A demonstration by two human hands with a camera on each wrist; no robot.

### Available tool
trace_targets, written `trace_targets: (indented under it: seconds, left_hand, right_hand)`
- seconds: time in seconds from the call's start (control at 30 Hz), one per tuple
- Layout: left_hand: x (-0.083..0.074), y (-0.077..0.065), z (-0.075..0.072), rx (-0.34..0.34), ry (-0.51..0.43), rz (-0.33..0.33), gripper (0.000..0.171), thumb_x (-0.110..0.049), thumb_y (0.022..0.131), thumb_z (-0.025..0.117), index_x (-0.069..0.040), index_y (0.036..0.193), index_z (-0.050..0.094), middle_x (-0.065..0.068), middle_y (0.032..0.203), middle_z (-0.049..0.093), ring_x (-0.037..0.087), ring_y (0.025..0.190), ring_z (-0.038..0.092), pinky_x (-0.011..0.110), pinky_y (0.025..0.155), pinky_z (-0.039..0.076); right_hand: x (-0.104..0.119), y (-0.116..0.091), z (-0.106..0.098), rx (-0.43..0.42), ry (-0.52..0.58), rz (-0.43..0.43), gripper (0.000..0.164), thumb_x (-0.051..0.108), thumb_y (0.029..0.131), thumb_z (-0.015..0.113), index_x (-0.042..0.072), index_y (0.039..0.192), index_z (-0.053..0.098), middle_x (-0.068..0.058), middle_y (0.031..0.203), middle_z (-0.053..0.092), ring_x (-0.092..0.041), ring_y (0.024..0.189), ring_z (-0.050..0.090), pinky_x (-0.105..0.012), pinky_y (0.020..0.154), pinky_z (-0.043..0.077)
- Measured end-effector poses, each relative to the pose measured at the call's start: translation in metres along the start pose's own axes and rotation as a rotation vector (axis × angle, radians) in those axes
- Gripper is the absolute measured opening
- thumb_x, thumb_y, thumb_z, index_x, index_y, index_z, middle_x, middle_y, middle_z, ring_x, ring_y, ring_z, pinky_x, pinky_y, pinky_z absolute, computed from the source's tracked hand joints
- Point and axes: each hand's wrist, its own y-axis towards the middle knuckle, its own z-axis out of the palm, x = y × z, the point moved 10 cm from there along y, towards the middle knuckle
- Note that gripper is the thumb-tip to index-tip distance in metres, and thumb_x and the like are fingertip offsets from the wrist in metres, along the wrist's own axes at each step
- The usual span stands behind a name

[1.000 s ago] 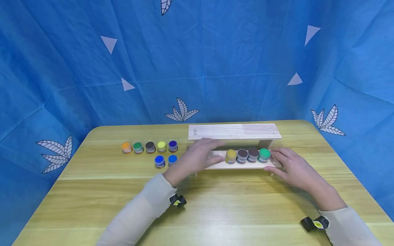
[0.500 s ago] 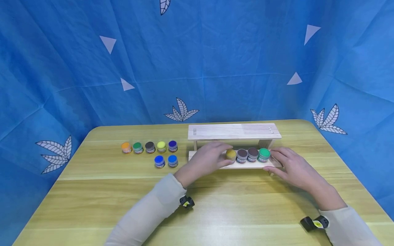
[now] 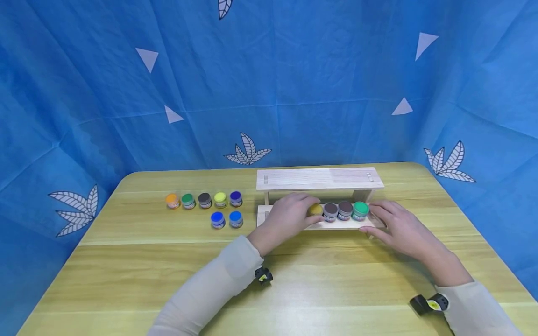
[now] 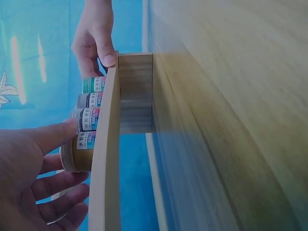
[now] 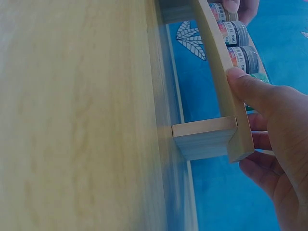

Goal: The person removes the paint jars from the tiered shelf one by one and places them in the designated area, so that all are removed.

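A two-tier wooden rack (image 3: 319,179) stands on the table. On its lower shelf is a row of paint jars: a dark yellow one (image 3: 315,210), two dark brown ones and a green one (image 3: 360,210). My left hand (image 3: 290,217) holds the dark yellow jar at the row's left end, thumb in front and fingers behind; in the left wrist view the jar (image 4: 83,156) stands on the shelf against its neighbour. My right hand (image 3: 399,228) grips the right end of the lower shelf, its thumb on the front edge (image 5: 237,122) and its fingers beside the green jar.
Left of the rack, a back row of several jars includes an orange jar (image 3: 172,201) and a yellow jar (image 3: 220,200). Two blue jars, one of them this blue jar (image 3: 217,220), stand in front. A blue curtain (image 3: 273,84) hangs behind the table.
My left hand has moved right along the lower shelf and closed round the dark yellow jar. My right hand stays at the shelf's end; the jars look unmoved.
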Motion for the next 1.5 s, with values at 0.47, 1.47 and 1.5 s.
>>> trace_targets:
  seconds: [0.47, 1.47, 1.5]
  left_hand:
    - [0.012, -0.015, -0.013, 0.050, -0.144, -0.030, 0.039, -0.039, 0.091, 0.070, -0.018, 0.124, 0.067, -0.005, 0.117, 0.067, 0.011, 0.104, 0.063, 0.027, 0.089, 0.051]
    - [0.086, -0.097, -0.055, 0.015, -0.236, -0.119, 0.041, -0.037, 0.090, 0.072, -0.018, 0.126, 0.067, 0.002, 0.127, 0.063, 0.022, 0.119, 0.057, 0.042, 0.099, 0.047]
    - [0.089, -0.099, -0.056, 0.009, -0.239, -0.121, 0.041, -0.037, 0.090, 0.072, -0.018, 0.125, 0.067, 0.003, 0.127, 0.063, 0.022, 0.119, 0.057, 0.042, 0.099, 0.048]
  right_hand:
    - [0.000, 0.000, -0.001, -0.018, -0.004, -0.019, 0.057, 0.038, 0.083, 0.078, -0.003, 0.120, 0.064, -0.017, 0.119, 0.060, -0.040, 0.111, 0.055, -0.059, 0.093, 0.046]
    - [0.001, 0.000, -0.002, -0.027, 0.000, -0.015, 0.057, 0.039, 0.082, 0.079, -0.003, 0.118, 0.064, -0.017, 0.118, 0.060, -0.040, 0.110, 0.056, -0.059, 0.092, 0.046]
    - [0.001, 0.000, -0.002, -0.028, 0.001, -0.016, 0.057, 0.038, 0.082, 0.079, -0.003, 0.118, 0.064, -0.017, 0.118, 0.060, -0.040, 0.110, 0.056, -0.059, 0.092, 0.046]
